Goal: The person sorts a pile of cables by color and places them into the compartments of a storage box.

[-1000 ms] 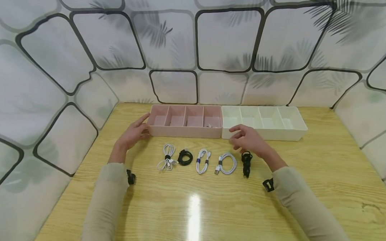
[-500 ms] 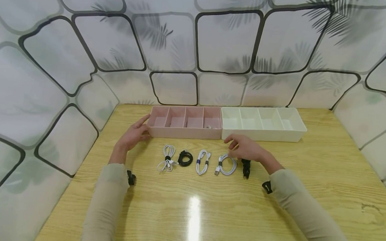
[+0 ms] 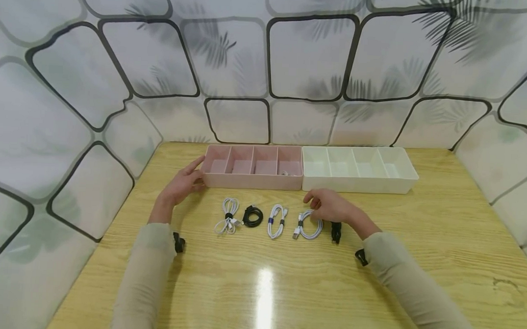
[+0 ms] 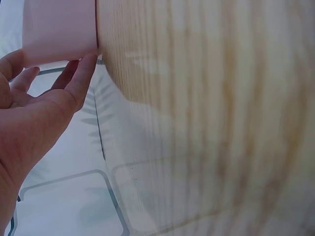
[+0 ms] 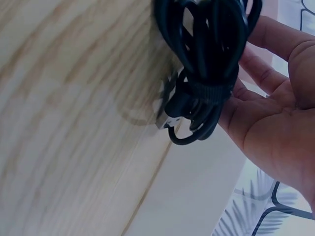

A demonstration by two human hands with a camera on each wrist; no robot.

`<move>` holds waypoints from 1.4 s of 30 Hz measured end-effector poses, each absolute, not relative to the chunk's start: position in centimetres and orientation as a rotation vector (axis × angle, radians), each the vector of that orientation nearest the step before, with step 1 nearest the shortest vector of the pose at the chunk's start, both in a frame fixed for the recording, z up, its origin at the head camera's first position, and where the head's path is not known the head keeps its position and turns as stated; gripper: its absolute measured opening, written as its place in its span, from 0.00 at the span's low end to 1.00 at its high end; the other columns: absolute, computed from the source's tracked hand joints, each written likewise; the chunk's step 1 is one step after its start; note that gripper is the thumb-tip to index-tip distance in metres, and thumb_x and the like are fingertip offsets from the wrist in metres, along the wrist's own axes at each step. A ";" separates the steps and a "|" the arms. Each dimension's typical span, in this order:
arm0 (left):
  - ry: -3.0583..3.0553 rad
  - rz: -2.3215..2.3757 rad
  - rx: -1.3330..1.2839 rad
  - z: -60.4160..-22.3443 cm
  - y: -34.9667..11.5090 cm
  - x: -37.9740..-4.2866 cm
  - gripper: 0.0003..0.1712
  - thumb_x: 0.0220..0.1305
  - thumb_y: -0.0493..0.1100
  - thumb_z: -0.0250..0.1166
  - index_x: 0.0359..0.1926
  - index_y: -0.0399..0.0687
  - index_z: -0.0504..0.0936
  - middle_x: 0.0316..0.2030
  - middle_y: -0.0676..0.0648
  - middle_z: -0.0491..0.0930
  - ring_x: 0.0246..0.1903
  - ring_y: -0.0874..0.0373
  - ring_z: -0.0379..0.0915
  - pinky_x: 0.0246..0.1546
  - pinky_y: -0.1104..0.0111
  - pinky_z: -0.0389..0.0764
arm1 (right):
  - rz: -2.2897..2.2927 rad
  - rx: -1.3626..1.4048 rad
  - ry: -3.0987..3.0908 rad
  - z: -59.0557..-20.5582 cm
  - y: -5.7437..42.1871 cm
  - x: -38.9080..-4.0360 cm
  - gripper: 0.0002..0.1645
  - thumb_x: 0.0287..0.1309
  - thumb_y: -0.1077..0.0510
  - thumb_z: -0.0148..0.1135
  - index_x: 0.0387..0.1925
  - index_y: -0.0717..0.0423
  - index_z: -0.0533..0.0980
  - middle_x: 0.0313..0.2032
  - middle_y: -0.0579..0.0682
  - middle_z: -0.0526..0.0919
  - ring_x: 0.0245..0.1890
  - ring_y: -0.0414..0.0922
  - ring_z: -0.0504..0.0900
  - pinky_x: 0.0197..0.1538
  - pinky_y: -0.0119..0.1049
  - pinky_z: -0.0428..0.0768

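Observation:
My left hand rests its fingertips against the left end of a pink divided box; the left wrist view shows the fingers touching its end wall. My right hand, fingers loosely bent, is low over the upper right part of a coiled white USB cable. Just under that hand's wrist side lies a bundled black cable, its top hidden in the head view. In the right wrist view the black cable covers the fingertips of the right hand.
Left of these lie a white cable with blue and dark ties, a black coil and a white cable with a black tie. A cream divided box adjoins the pink one. A patterned backdrop stands behind the wooden table.
My right hand has come down and slightly left, from in front of the cream box to over the white USB cable, covering the black cable's top. My left hand stays at the pink box.

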State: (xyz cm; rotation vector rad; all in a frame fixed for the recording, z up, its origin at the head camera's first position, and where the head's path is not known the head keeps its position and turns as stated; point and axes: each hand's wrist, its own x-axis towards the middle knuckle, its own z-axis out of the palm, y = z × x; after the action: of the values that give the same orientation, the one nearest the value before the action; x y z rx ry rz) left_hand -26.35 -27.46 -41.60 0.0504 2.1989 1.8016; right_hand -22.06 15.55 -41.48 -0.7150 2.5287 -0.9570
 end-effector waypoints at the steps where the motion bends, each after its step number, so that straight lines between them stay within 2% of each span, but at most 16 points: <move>1: 2.200 1.799 0.051 -41.6 -27.4 -26.3 0.34 0.79 0.40 0.41 0.80 0.56 0.42 0.73 0.29 0.52 0.69 0.35 0.57 0.70 0.46 0.59 | -0.952 -0.714 2.535 -41.5 15.5 -22.1 0.24 0.52 0.69 0.65 0.53 0.67 0.76 0.45 0.62 0.82 0.49 0.56 0.80 0.52 0.50 0.80; 7: 2.219 1.782 0.069 -41.7 -27.4 -26.4 0.35 0.79 0.39 0.42 0.80 0.55 0.41 0.73 0.28 0.53 0.69 0.35 0.57 0.69 0.46 0.60 | -0.899 -0.723 2.589 -41.8 15.2 -22.1 0.23 0.50 0.70 0.65 0.51 0.69 0.77 0.43 0.62 0.83 0.46 0.56 0.80 0.51 0.50 0.80; 11: 2.233 1.779 0.060 -41.8 -27.5 -26.5 0.36 0.78 0.39 0.43 0.80 0.56 0.42 0.71 0.28 0.57 0.68 0.37 0.59 0.68 0.47 0.62 | -0.834 -0.723 2.637 -41.9 14.9 -22.2 0.21 0.50 0.69 0.66 0.49 0.68 0.79 0.40 0.59 0.83 0.43 0.53 0.81 0.49 0.48 0.80; 20: 2.245 1.769 0.054 -42.0 -27.4 -26.4 0.35 0.78 0.40 0.43 0.80 0.56 0.42 0.71 0.28 0.56 0.68 0.36 0.59 0.68 0.47 0.63 | -0.757 -0.758 2.677 -41.8 14.8 -22.0 0.05 0.52 0.68 0.65 0.34 0.61 0.83 0.31 0.51 0.83 0.32 0.44 0.78 0.39 0.40 0.79; 25: 2.240 1.772 0.055 -41.9 -27.5 -26.3 0.35 0.79 0.40 0.42 0.80 0.56 0.42 0.72 0.28 0.55 0.68 0.36 0.58 0.69 0.47 0.62 | -0.772 -0.773 2.679 -41.9 14.9 -22.1 0.04 0.54 0.68 0.64 0.28 0.58 0.82 0.27 0.48 0.83 0.28 0.42 0.75 0.34 0.37 0.76; 35: 2.245 1.767 0.045 -42.1 -27.5 -26.6 0.35 0.78 0.41 0.44 0.80 0.58 0.43 0.71 0.29 0.57 0.67 0.38 0.60 0.68 0.48 0.63 | -0.781 -0.757 2.681 -41.8 15.0 -22.0 0.03 0.58 0.67 0.63 0.30 0.59 0.81 0.27 0.49 0.81 0.27 0.43 0.74 0.32 0.35 0.74; 42: 2.246 1.764 0.048 -42.0 -27.6 -26.6 0.36 0.78 0.41 0.44 0.80 0.59 0.42 0.71 0.29 0.58 0.67 0.39 0.61 0.68 0.48 0.63 | -0.857 -0.689 2.683 -41.6 15.0 -22.1 0.03 0.60 0.69 0.60 0.33 0.61 0.80 0.31 0.52 0.81 0.31 0.44 0.75 0.34 0.36 0.75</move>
State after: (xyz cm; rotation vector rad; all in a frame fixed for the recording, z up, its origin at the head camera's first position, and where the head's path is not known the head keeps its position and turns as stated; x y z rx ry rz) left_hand -26.55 -27.60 -42.04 0.0481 2.2459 1.7637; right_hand -22.05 15.00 -41.64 -0.6887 2.6833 -0.8567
